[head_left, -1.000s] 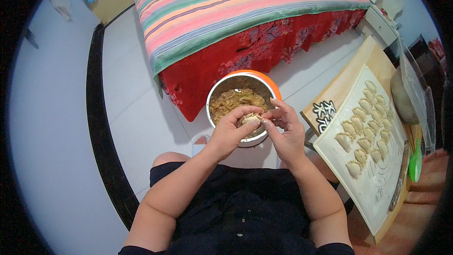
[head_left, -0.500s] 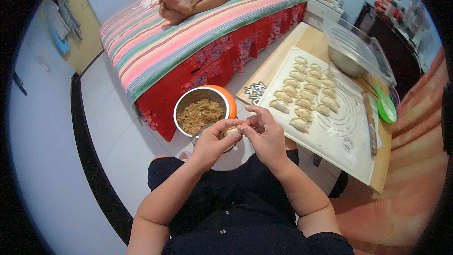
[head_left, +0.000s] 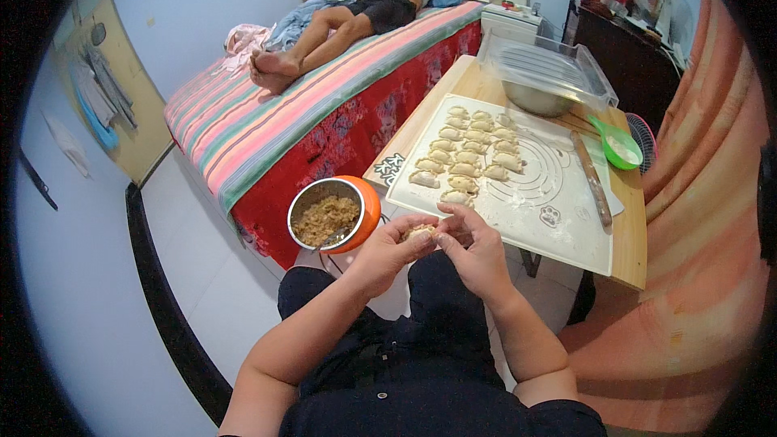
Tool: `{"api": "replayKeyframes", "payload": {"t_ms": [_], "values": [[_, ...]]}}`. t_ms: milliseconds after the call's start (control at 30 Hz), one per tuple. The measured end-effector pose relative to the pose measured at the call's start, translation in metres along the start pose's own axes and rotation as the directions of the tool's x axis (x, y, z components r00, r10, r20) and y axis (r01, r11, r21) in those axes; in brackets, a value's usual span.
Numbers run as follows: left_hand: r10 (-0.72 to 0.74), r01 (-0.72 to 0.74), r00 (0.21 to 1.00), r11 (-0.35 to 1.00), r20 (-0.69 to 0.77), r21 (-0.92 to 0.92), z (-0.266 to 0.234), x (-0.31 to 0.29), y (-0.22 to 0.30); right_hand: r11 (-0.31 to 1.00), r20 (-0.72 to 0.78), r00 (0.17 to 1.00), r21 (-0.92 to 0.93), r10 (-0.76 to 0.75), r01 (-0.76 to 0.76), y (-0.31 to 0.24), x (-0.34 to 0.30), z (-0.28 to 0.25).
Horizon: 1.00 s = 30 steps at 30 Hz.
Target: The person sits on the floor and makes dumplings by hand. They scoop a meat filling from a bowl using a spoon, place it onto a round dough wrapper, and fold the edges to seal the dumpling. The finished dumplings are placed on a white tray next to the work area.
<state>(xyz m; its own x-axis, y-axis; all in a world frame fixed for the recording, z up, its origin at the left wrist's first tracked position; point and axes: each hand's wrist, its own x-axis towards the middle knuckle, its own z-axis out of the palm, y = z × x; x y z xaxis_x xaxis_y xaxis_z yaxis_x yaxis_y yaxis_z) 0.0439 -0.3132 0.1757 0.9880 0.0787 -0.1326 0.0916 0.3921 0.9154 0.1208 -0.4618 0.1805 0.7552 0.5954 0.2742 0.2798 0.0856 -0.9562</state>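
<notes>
Left hand (head_left: pixel 385 254): grip curled around a pale, partly hidden dough dumpling (head_left: pixel 420 231)
Right hand (head_left: pixel 474 256): grip pinching that dumpling's right edge
Dumpling's place: between both hands, above the dark-clothed lap (head_left: pixel 441 295)
Round orange pot (head_left: pixel 371 209): left of them, brown chopped filling (head_left: pixel 325 220) inside
Pale wooden desk (head_left: pixel 630 231): white rectangular mat (head_left: pixel 576 244) bearing crimped dumplings (head_left: pixel 465 170)

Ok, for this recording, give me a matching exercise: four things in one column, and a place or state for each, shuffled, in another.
1. Round orange pot
2. Long brown rolling pin
3. Bright green plastic scoop
4. Small pale dough dumpling

A. Just right of the pin's far end
B. Between the left hand and right hand
C. Holding brown filling
D. Along the white mat's right edge

Pairs: 1-C, 2-D, 3-A, 4-B
</notes>
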Motion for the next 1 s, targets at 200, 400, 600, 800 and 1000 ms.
{"api": "replayKeyframes", "payload": {"t_ms": [200,400,600,800,1000], "values": [[-0.089,0.105,0.990,0.984,0.114,-0.142,0.023,0.000,-0.016,0.993,-0.088,0.991,-0.060,-0.102,0.097,0.006,-0.024,-0.022],[-0.207,0.214,0.976,0.971,0.074,-0.111,0.035,0.023,-0.023,0.997,-0.284,0.959,0.082,0.023,0.000,0.024,-0.039,-0.061],[-0.113,0.110,0.994,0.957,-0.004,0.269,0.045,0.071,-0.030,0.990,-0.362,0.922,0.030,0.140,-0.139,0.042,-0.059,-0.107],[0.348,-0.285,0.930,0.476,0.120,0.832,0.048,0.156,-0.056,0.981,-0.430,0.892,-0.064,0.139,-0.184,0.053,-0.076,-0.139],[0.259,-0.361,0.928,0.460,0.267,0.811,0.058,0.204,-0.074,0.955,-0.434,0.894,-0.202,0.113,-0.219,0.060,-0.072,-0.153]]}}
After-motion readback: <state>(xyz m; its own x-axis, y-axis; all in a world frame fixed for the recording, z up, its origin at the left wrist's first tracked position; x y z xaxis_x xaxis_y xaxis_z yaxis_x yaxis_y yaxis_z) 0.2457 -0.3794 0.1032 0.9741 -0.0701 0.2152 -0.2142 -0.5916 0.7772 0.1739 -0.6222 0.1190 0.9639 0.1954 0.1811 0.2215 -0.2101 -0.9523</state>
